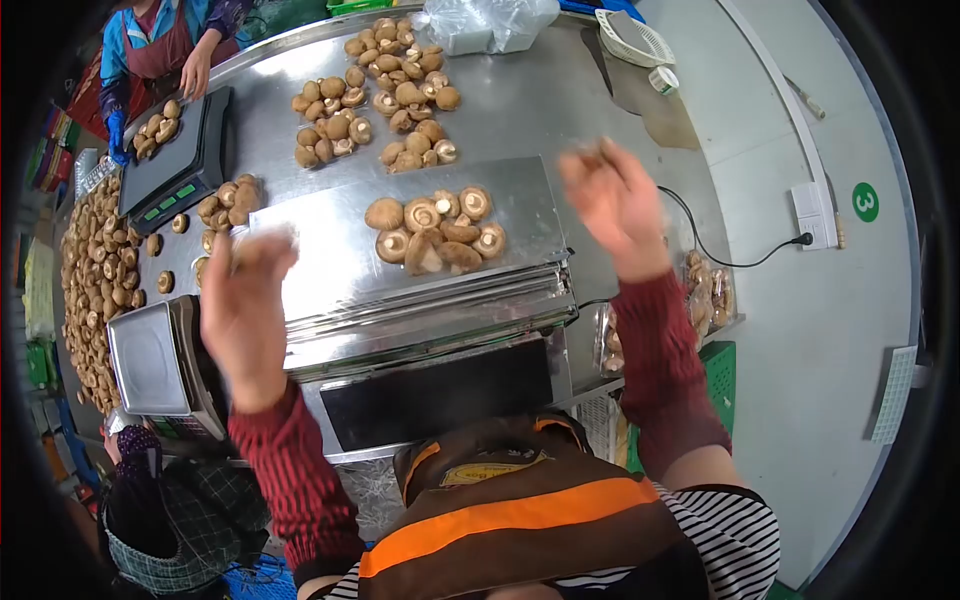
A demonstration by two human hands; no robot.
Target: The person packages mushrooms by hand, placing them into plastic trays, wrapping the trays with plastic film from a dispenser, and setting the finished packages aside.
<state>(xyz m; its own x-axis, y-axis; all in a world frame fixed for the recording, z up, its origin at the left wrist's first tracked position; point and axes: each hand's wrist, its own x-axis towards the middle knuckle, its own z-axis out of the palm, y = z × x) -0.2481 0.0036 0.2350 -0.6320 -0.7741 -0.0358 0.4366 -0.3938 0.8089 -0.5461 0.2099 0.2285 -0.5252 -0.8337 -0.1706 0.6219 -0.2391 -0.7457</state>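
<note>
both your hands are up over the steel plate (330,250), probably so the mushroom pile (438,232) on it stays in plain view. left hand (243,312) looks loose and empty, though it's blurry. right hand (615,205) seems to pinch a mushroom (592,157) at the fingertips. more mushrooms (385,95) are sorted into clumps further back.

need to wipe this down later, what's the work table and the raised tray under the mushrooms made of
Work table: looks like brushed stainless steel, grey with dull reflections. Raised tray under the mushrooms: likely the same metal, brighter sheen and folded edges.
</note>
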